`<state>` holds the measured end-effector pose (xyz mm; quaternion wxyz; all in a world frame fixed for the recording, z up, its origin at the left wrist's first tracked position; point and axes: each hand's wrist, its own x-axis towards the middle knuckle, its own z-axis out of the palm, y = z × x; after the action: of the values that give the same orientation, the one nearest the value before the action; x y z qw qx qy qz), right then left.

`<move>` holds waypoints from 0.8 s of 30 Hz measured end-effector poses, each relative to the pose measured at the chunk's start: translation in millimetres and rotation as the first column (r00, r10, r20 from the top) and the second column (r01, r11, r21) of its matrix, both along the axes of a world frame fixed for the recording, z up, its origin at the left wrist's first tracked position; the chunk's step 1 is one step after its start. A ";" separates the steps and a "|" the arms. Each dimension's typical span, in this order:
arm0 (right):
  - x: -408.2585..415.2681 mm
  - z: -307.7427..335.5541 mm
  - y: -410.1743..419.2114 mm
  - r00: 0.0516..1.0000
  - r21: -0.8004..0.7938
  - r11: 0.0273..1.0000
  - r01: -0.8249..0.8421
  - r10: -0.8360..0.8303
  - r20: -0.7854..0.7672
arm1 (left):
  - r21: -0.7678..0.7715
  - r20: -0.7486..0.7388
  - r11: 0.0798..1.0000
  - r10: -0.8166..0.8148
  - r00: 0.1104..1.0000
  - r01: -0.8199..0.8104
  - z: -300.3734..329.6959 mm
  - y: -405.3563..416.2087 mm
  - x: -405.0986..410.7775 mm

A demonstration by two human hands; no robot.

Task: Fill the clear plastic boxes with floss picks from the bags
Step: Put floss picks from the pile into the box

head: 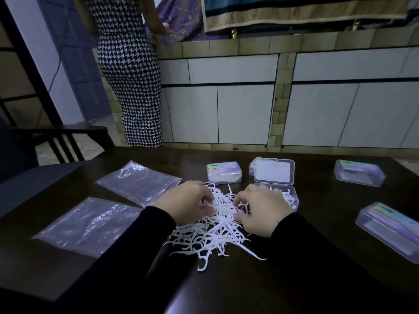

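While lidless: open box (286, 196), picks (289, 197) inside.

Dark wood desk (317, 223). On it: loose pile of white floss picks (217, 232) centre, two flat clear bags (138, 182) (88, 225) left, open clear box (275, 184) behind pile, closed filled box (224, 173) beside it, two closed boxes (359, 173) (392, 230) right.

Bags (113, 200) left of picks (213, 232)

The person wears long black sleeves (154, 223) reaching both wrists. The left hand (188, 201) and right hand (263, 211) are bare, without gloves or rings.
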<state>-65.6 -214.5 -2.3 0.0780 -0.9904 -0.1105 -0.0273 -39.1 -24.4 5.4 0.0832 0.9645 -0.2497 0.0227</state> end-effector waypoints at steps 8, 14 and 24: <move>1.4 1.6 -2.6 0.997 -0.007 1.000 -0.022 0.022 -0.075 | -0.045 0.081 0.999 -0.006 0.997 0.010 -0.4 7.9 2.4; 0.4 4.6 -7.8 0.998 0.117 0.992 -0.043 0.047 -0.036 | -0.106 0.133 0.994 0.016 0.991 -0.002 3.5 15.7 6.0; 0.9 13.6 -20.4 0.999 0.339 0.941 -0.025 0.007 0.053 | -0.372 0.287 0.926 0.047 0.957 0.066 0.7 12.2 2.3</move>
<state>-64.7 -234.9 11.3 0.2448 -0.9603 -0.1141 -0.0703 -36.7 -12.2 6.1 0.2299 0.9152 -0.2549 0.2114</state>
